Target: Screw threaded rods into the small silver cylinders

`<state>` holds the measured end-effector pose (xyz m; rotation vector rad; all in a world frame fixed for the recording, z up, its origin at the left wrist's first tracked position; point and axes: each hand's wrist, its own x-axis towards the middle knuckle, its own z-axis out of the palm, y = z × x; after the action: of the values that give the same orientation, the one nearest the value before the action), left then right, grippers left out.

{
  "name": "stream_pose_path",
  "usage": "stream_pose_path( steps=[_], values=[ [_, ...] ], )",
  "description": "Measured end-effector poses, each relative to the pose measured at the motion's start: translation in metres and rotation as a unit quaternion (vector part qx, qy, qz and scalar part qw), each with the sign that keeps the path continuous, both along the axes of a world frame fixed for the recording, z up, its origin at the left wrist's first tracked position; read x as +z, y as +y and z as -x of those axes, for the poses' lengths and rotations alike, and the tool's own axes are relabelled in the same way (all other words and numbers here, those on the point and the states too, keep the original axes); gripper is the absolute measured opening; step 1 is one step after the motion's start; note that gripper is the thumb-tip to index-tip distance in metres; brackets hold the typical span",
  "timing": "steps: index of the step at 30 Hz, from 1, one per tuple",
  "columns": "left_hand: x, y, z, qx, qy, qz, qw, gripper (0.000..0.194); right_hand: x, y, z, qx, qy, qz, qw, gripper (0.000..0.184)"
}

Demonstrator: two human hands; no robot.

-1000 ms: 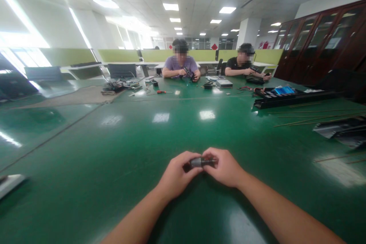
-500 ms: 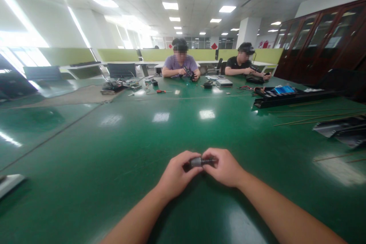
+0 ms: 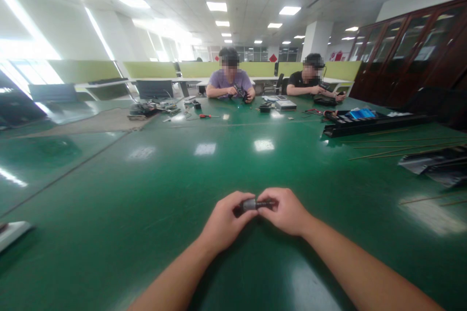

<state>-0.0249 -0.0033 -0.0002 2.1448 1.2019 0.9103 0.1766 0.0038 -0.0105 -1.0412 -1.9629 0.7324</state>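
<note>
Both of my hands meet over the green table (image 3: 175, 175), around a small grey cylindrical part (image 3: 249, 204) with a thin dark shaft, lying level; it resembles a motor rotor. My left hand (image 3: 226, 216) is closed on the thick grey body, thumb on the near side and fingers on the far side. The dark shaft (image 3: 265, 204) points right into my right hand (image 3: 286, 211), whose thumb and fingers pinch it. The ends of the part are partly hidden by my fingers.
Far across sit two people (image 3: 230, 82) (image 3: 308, 80) handling dark devices. A red screwdriver (image 3: 206, 116), electronics pile (image 3: 146, 108) and grey box (image 3: 285, 105) lie toward them. To the right are a black channel (image 3: 372, 125), thin rods (image 3: 394, 154) and dark metal pieces (image 3: 434, 165); a white object (image 3: 14, 234) lies left.
Almost nothing differs. Both hands keep their hold on the grey cylindrical part, and the view has shifted very slightly.
</note>
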Motion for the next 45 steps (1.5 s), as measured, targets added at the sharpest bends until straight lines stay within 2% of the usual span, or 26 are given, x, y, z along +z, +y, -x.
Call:
stream_pose_path(
  steps=[45],
  values=[
    [0.0001, 0.0002, 0.0009, 0.003, 0.0, 0.008, 1.0, 0.024, -0.0012, 0.0019, -0.002, -0.017, -0.022, 0.016, 0.999, 0.006]
  ],
)
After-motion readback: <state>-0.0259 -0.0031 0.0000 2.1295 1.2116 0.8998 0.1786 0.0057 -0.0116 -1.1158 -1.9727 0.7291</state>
